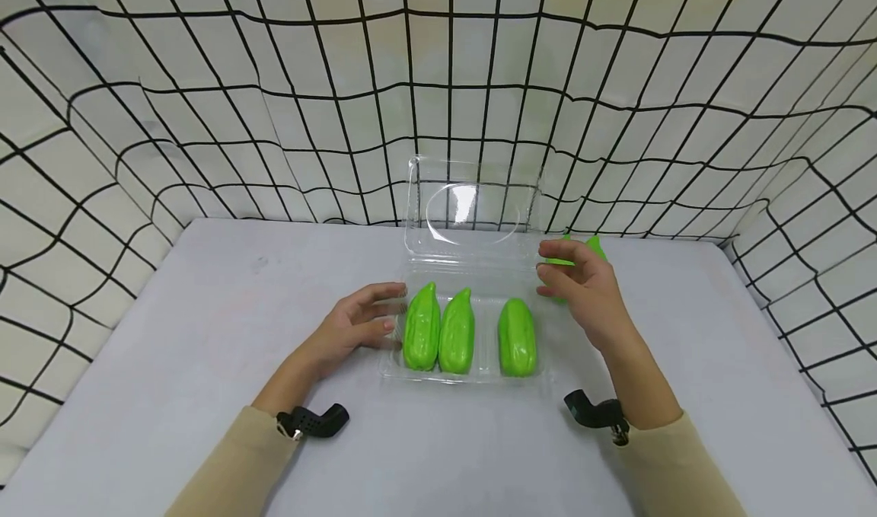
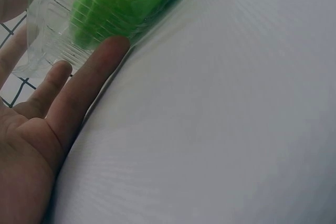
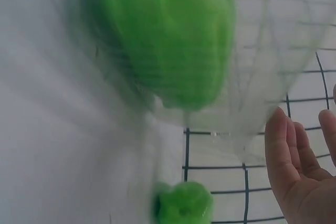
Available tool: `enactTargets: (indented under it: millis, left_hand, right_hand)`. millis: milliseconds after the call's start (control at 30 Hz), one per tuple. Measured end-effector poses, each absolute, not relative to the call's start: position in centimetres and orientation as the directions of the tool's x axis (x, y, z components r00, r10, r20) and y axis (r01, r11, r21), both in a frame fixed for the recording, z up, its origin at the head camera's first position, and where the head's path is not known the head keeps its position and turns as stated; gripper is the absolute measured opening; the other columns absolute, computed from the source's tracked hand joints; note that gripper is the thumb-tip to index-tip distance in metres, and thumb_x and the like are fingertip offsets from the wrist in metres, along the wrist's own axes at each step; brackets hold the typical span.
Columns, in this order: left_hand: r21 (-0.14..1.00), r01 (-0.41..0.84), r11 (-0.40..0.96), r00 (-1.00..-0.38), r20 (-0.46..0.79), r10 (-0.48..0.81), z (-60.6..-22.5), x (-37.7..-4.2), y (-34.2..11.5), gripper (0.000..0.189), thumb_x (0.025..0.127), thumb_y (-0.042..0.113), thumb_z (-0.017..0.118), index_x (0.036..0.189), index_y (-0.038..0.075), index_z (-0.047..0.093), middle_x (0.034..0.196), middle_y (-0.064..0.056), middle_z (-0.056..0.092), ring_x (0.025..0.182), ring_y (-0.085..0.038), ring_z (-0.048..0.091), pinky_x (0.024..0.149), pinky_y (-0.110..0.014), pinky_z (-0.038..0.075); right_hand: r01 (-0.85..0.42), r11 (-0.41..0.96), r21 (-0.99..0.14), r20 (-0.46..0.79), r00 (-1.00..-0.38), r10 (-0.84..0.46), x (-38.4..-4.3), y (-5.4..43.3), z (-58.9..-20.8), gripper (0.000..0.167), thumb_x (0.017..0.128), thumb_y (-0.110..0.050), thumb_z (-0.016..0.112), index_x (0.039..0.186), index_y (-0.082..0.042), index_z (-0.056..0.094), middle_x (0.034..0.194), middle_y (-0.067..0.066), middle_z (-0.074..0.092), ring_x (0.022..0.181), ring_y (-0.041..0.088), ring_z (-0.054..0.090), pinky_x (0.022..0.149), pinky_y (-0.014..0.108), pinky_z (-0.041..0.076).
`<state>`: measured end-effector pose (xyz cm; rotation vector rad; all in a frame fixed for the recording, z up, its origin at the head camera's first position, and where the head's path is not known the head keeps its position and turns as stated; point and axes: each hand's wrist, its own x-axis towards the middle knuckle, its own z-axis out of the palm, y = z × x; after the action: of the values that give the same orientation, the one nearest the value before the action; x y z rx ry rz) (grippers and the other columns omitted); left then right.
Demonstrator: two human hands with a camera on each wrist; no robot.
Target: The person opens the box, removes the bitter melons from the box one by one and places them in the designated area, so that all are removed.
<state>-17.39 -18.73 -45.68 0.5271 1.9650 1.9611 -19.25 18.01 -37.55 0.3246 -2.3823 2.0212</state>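
Three glossy green gourd-like vegetables, the left one [image 1: 421, 327], the middle one [image 1: 457, 333] and the right one [image 1: 517, 338], lie lengthwise in a clear plastic clamshell box [image 1: 486, 357]. A gap separates the middle one from the right one. My left hand [image 1: 352, 323] touches the box's left wall, its fingers extended; the left wrist view shows a fingertip against the ribbed plastic. Beside the box's back right corner is my right hand [image 1: 582, 288], fingers loosely bent, holding nothing. More green vegetables [image 1: 594, 246] lie behind it, mostly hidden.
The box's clear lid [image 1: 473, 205] stands raised at the back, near the black wire mesh [image 1: 448, 87]. Mesh also rises at the left and right. A white cloth-like surface [image 1: 452, 448] lies under the box. Each wrist wears a black band.
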Motion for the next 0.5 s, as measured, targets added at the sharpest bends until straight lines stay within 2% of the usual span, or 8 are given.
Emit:
enactTargets:
  millis: [300, 500]
  left_hand:
    - [1.0, 0.023, -0.011, -0.884, 0.025, 0.467, -45.5, -17.3, -18.6, 0.056, 0.095, 0.008, 0.062, 0.148, 0.008, 0.042, 0.155, -0.017, 0.036, 0.141, -0.043, 0.038, 0.087, -0.048, 0.06]
    - [1.0, 0.026, -0.009, -0.885, 0.028, 0.465, -45.5, -17.3, -18.6, 0.056, 0.096, 0.009, 0.061, 0.148, 0.009, 0.043, 0.155, -0.018, 0.036, 0.141, -0.042, 0.039, 0.088, -0.048, 0.06]
  right_hand:
    - [-0.179, 0.144, -0.973, 0.144, -0.964, -0.224, -18.5, 16.4, -38.0, 0.036, 0.097, -0.008, 0.062, 0.131, 0.001, 0.054, 0.135, 0.011, 0.055, 0.114, 0.023, 0.06, 0.083, 0.033, 0.062]
    - [-0.17, 0.126, -0.977, 0.132, -0.954, -0.269, -17.9, 15.4, -38.2, 0.035, 0.096, -0.009, 0.064, 0.13, -0.002, 0.056, 0.135, 0.008, 0.055, 0.119, 0.032, 0.059, 0.083, 0.036, 0.062]
